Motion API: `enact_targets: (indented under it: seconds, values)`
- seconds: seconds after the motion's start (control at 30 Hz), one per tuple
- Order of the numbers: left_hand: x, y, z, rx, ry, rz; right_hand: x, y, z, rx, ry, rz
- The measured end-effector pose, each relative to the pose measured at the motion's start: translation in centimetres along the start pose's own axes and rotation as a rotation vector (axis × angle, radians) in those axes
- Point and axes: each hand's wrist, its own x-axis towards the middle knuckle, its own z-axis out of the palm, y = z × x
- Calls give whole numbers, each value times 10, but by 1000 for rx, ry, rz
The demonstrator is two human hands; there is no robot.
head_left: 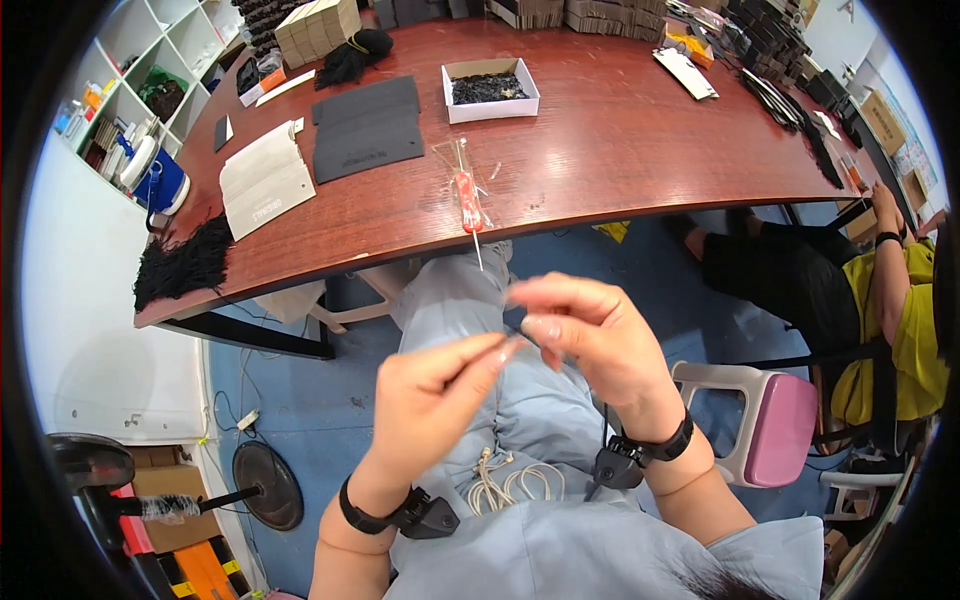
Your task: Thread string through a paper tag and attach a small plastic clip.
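Note:
My left hand (430,400) is over my lap, its thumb and forefinger pinched together; whatever is between the tips is too small to make out. Close beside it, my right hand (605,335) has its fingers curled, with the forefinger blurred. A small dark bit shows near the fingertips of both hands, but its kind is unclear. Beyond the hands, a red-handled tool with a thin metal shaft (468,200) lies at the table's front edge, partly over clear plastic. Behind it stands a white open box (490,112) of small black pieces.
On the red-brown table (590,150) lie dark flat paper bags (368,130), beige ones (266,180) and a bundle of black cords (185,262). A pink-topped stool (780,430) stands at right, near a seated person in yellow (880,320). A fan (268,485) is at lower left.

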Motion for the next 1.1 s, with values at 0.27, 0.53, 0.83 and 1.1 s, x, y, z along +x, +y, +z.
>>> enact_targets:
  seconds: [0.27, 0.53, 0.83, 1.1]
  values:
    - [29, 2, -21, -1080, -158, -289, 17, 33, 5, -597, -350, -125]
    - [70, -17, -52, -1135, 178, -120, 10, 28, 4, -235, -296, 280]
    - [48, -24, -54, -693, 243, -211, 56, -98, -48, -721, 61, 1]
    - [41, -31, -51, -601, 280, -159, 185, -236, -192, -1262, 550, -458]
